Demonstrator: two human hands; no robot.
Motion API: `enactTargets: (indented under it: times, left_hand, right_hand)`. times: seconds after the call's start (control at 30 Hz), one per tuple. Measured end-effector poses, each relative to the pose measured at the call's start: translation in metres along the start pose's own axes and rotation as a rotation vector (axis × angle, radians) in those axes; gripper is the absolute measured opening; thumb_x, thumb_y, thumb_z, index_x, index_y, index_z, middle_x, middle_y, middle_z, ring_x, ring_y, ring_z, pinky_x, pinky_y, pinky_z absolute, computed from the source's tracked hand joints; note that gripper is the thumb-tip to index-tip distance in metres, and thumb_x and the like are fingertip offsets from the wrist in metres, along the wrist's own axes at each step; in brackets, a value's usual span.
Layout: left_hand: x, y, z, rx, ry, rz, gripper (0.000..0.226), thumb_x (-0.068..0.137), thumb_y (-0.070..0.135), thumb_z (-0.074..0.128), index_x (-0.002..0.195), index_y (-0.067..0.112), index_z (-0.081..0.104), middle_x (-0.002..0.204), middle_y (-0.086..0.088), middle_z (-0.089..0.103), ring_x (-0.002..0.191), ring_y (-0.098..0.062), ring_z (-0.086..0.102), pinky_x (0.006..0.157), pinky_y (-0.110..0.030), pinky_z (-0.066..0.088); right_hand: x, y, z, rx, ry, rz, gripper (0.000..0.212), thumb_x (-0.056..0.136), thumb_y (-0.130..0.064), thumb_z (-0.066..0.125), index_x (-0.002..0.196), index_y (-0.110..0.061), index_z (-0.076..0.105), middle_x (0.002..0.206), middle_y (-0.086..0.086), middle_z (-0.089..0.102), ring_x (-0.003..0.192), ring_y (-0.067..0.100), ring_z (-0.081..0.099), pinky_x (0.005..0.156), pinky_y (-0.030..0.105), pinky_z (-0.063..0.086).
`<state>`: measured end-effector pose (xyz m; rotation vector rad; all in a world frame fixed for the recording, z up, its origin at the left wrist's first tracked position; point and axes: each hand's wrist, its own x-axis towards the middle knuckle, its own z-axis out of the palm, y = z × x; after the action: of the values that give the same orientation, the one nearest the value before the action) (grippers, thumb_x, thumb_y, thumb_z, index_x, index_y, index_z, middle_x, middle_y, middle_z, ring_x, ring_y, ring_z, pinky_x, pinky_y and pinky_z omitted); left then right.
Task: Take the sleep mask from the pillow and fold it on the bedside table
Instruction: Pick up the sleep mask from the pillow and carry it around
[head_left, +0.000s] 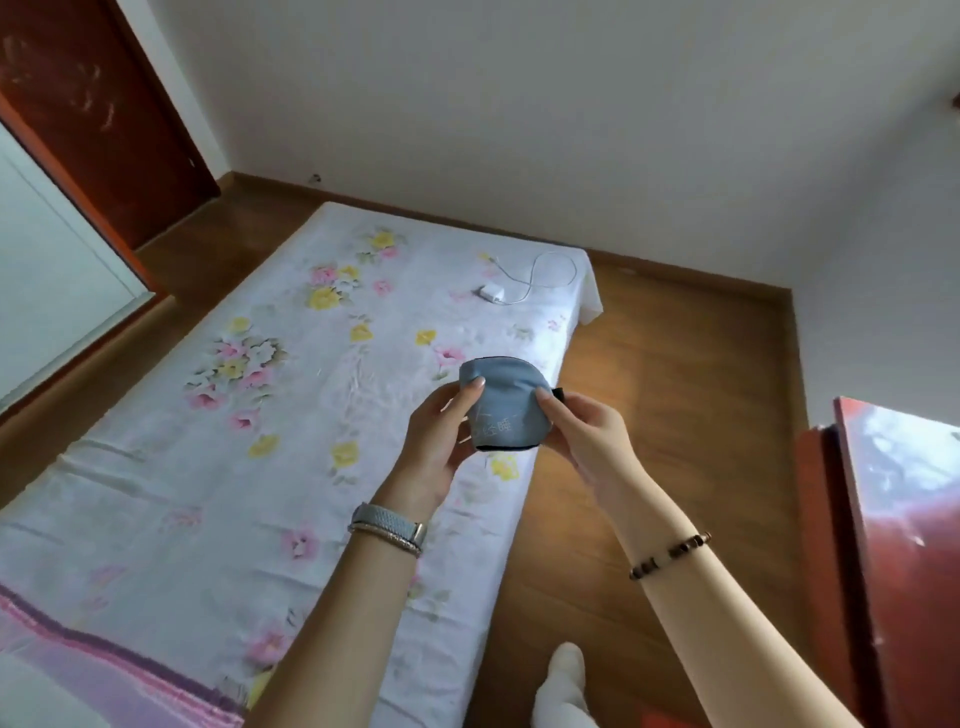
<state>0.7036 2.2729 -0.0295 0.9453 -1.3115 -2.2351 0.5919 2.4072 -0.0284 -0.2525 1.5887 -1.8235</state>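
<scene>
Head view: sleep mask (503, 402), doubled over, pinched between left hand (439, 447) and right hand (587, 434) above bed (156, 499); best carried toward bench (904, 519) at 3 o'clock, edges kept aligned.

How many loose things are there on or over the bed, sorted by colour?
Blue: 1, the sleep mask, held by the left hand and right hand
White: 1, the charger with its cable on the bed
Total: 2

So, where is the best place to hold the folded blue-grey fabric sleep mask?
Grip the blue-grey fabric sleep mask at its two side edges, one from each side, as the left hand and right hand do now. It is doubled over, so pinching both layers probably keeps the fold shut.
</scene>
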Motion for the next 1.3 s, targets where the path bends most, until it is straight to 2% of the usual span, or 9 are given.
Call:
enactTargets:
  times: [0.13,0.27,0.43,0.6,0.73,0.9,1.07,1.2,1.3]
  left_hand:
    - [0.036,-0.011,0.063,0.028,-0.064,-0.039,0.039,0.087,0.031,0.07,0.117,0.006,0.067,0.1,-0.007,0.072,0.085,-0.022,0.07,0.077,-0.04,0.056]
    - [0.069,-0.017,0.121,0.064,-0.129,-0.05,0.042,0.088,0.03,0.069,0.119,0.003,0.065,0.102,-0.008,0.069,0.082,-0.02,0.07,0.067,-0.032,0.056]
    - [0.106,-0.029,0.185,0.102,-0.213,-0.066,0.025,0.085,0.031,0.072,0.105,0.014,0.071,0.097,-0.004,0.071,0.085,-0.02,0.069,0.071,-0.032,0.056]
    - [0.14,-0.039,0.236,0.118,-0.268,-0.114,0.024,0.086,0.029,0.072,0.105,0.014,0.07,0.096,-0.003,0.071,0.088,-0.021,0.069,0.068,-0.031,0.058]
    - [0.18,-0.038,0.268,0.146,-0.299,-0.126,0.029,0.087,0.029,0.071,0.111,0.013,0.069,0.102,-0.004,0.07,0.091,-0.022,0.068,0.067,-0.03,0.057]
    - [0.25,-0.029,0.299,0.175,-0.382,-0.143,0.013,0.089,0.028,0.069,0.098,0.019,0.073,0.09,0.004,0.076,0.081,-0.014,0.073,0.066,-0.029,0.058]
    - [0.33,-0.009,0.33,0.177,-0.438,-0.143,0.015,0.09,0.027,0.067,0.102,0.017,0.071,0.101,-0.001,0.074,0.09,-0.016,0.072,0.082,-0.037,0.058]
    - [0.39,0.011,0.352,0.168,-0.442,-0.157,0.011,0.09,0.025,0.067,0.098,0.019,0.071,0.095,0.001,0.076,0.087,-0.016,0.073,0.076,-0.033,0.06]
    - [0.431,0.026,0.37,0.172,-0.445,-0.156,0.016,0.091,0.025,0.067,0.103,0.016,0.07,0.092,0.001,0.077,0.086,-0.016,0.074,0.073,-0.032,0.06]
  right_hand:
    - [0.025,-0.02,-0.057,-0.029,0.075,-0.023,0.019,0.088,-0.027,0.073,0.091,-0.009,0.078,0.092,0.006,0.079,0.089,0.021,0.076,0.08,0.033,0.061]
    - [0.047,-0.043,-0.106,-0.021,0.153,-0.044,0.019,0.09,-0.025,0.071,0.092,-0.008,0.077,0.092,0.006,0.076,0.088,0.019,0.074,0.082,0.033,0.062]
    - [0.07,-0.064,-0.163,-0.006,0.232,-0.046,0.022,0.092,-0.024,0.068,0.101,-0.004,0.075,0.101,0.012,0.074,0.091,0.019,0.071,0.087,0.035,0.06]
    - [0.096,-0.081,-0.207,0.011,0.297,-0.022,0.023,0.092,-0.024,0.068,0.103,-0.004,0.075,0.105,0.011,0.076,0.097,0.022,0.072,0.088,0.034,0.06]
    - [0.132,-0.093,-0.231,0.026,0.337,-0.01,0.025,0.092,-0.024,0.068,0.106,-0.004,0.074,0.11,0.013,0.076,0.103,0.025,0.073,0.091,0.037,0.059]
    - [0.196,-0.112,-0.252,0.028,0.366,-0.013,0.025,0.092,-0.024,0.068,0.106,-0.004,0.074,0.108,0.012,0.076,0.099,0.023,0.073,0.088,0.036,0.06]
    - [0.277,-0.14,-0.265,0.016,0.382,-0.022,0.024,0.092,-0.025,0.069,0.103,-0.005,0.075,0.106,0.014,0.076,0.091,0.018,0.074,0.088,0.034,0.06]
    - [0.336,-0.163,-0.27,0.031,0.401,-0.016,0.024,0.092,-0.025,0.069,0.103,-0.004,0.075,0.11,0.018,0.075,0.105,0.029,0.072,0.093,0.042,0.058]
    - [0.377,-0.182,-0.275,0.039,0.402,-0.011,0.026,0.092,-0.024,0.069,0.105,-0.002,0.074,0.111,0.018,0.075,0.105,0.031,0.072,0.093,0.042,0.059]
